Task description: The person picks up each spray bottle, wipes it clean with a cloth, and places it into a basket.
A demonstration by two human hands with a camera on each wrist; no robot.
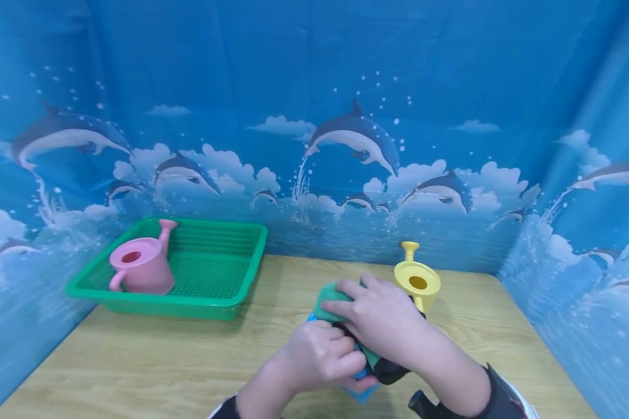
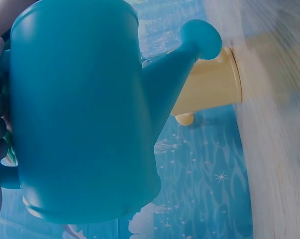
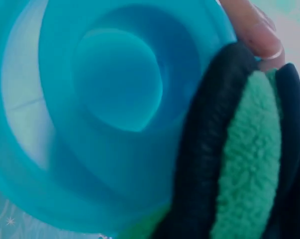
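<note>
A blue watering can (image 2: pixel 82 114) is tilted over the table, mostly hidden by the hands in the head view. My left hand (image 1: pixel 322 355) grips it by the handle, with curled fingers at the left edge of the left wrist view. Spread over the can, my right hand (image 1: pixel 385 317) holds a fluffy green cloth (image 1: pixel 325 311) against its surface. Black edging runs beside the green pile of the cloth (image 3: pixel 249 154) in the right wrist view, close to the can's round opening (image 3: pixel 120 79). Just beyond the right hand stands a yellow watering can (image 1: pixel 430 278).
A green plastic basket (image 1: pixel 204 302) sits at the back left of the wooden table (image 1: pixel 188 361). Inside it stands a pink watering can (image 1: pixel 149 272). A blue curtain (image 1: pixel 230 81) printed with dolphins hangs behind the table and along its sides.
</note>
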